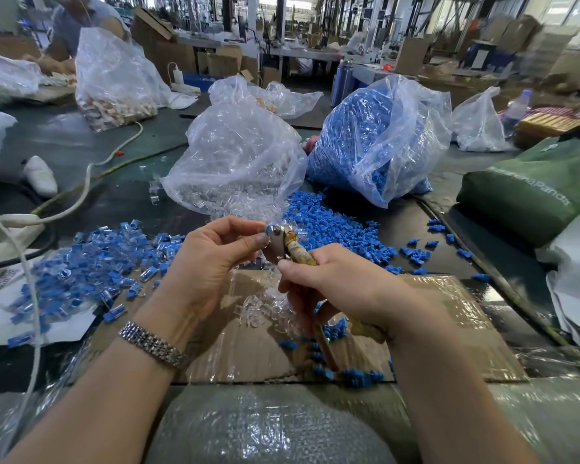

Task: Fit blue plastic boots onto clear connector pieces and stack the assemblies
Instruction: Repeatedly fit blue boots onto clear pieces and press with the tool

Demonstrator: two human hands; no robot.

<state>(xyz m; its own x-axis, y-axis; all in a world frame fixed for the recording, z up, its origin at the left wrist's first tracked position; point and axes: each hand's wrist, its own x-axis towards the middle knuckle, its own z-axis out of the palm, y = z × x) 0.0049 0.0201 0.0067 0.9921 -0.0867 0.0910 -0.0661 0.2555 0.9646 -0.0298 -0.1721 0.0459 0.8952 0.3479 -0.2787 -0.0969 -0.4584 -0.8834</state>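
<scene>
Right hand (335,279) curled round the tape-wrapped handles of a plier-type hand tool (283,244), metal head just beyond its fingertips. Left hand (211,259) pinches a small blue boot (269,230) between thumb and forefinger, touching the tool head; whether a clear piece is in it, cannot tell. Assembled pieces heaped (91,262) left of the left fingers. Loose blue boots (332,229) beyond the right fingers. Clear connectors (258,306) on cardboard sheet (449,329) beneath both hands.
</scene>
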